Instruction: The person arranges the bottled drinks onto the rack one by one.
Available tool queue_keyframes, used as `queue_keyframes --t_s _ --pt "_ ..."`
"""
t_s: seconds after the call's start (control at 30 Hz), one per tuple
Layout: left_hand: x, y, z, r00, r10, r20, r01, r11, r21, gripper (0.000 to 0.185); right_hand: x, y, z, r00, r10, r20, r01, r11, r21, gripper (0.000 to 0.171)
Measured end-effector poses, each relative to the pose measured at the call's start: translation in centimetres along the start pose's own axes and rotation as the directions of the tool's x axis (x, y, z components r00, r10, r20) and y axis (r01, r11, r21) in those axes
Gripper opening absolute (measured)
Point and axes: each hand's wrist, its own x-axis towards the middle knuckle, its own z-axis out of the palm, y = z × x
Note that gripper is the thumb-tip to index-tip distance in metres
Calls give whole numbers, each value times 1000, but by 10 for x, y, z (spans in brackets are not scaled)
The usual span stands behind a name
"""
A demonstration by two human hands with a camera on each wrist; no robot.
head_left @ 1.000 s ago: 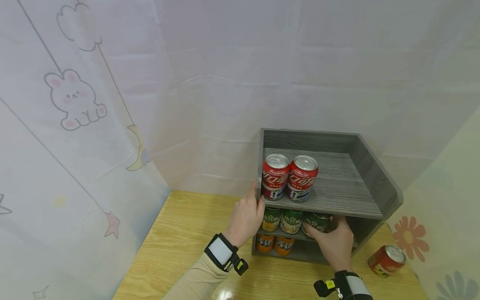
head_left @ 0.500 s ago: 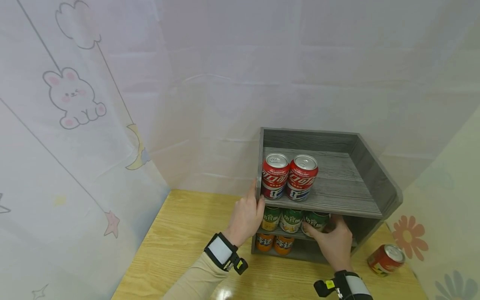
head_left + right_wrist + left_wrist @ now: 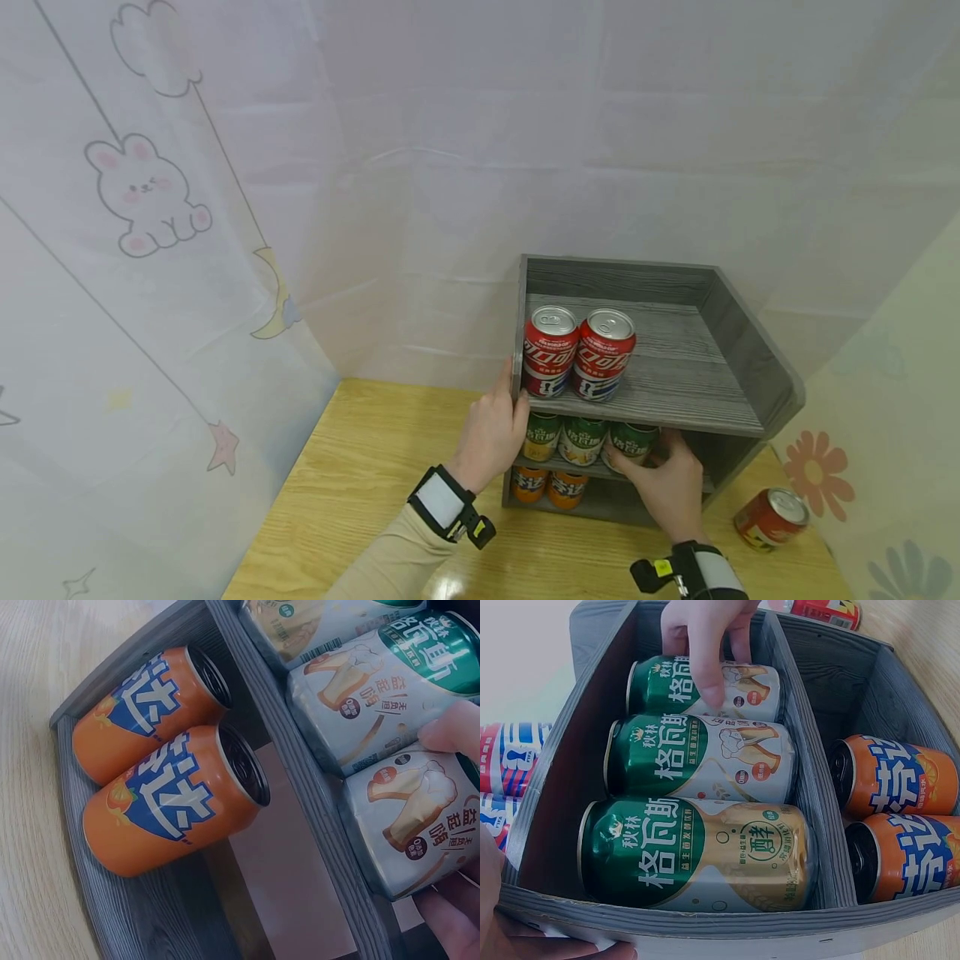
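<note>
My right hand [image 3: 663, 483] holds a green-and-white drink can [image 3: 742, 686] on the middle level of a grey wooden shelf [image 3: 675, 358]. In the right wrist view its thumb lies on one side of this can and the fingers on the other. Two more green-topped cans, one white [image 3: 739, 761] and one gold [image 3: 757, 855], lie in the same row. The held can sits at the row's right end, close beside the white one. My left hand [image 3: 491, 433] rests against the shelf's left side, fingers extended along the outer panel and thumb near the front edge.
Two red cola cans [image 3: 551, 354] stand on the top level at the left. Two orange soda cans [image 3: 169, 799] occupy the bottom level's left. Another red can [image 3: 772, 518] is on the wooden table [image 3: 360, 467], right of the shelf. Printed cloth walls stand behind and beside.
The held can has shifted slightly left toward the white can, with my right hand following. During the last half second almost nothing moves; my left hand stays put.
</note>
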Motion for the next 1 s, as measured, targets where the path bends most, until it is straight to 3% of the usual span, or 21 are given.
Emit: queue_keyframes --t_s 0.17,0.5,0.8,1.0 --pt "0 1 0 1000 4 -5 -4 1000 2 56 0 0 -1 1000 3 30 -4 1000 27 71" --pt "0 2 -2 1000 -15 10 15 1000 -18 57 -9 -8 -8 986 126 113 -137 986 96 98" --pt "0 1 -1 1000 -1 1 1 1000 -24 56 -24 -7 -37 986 165 -34 -164 986 40 92" --pt "-1 1 -1 1000 8 -8 -8 1000 -25 56 -30 0 -69 964 236 -121 -240 970 -23 82"
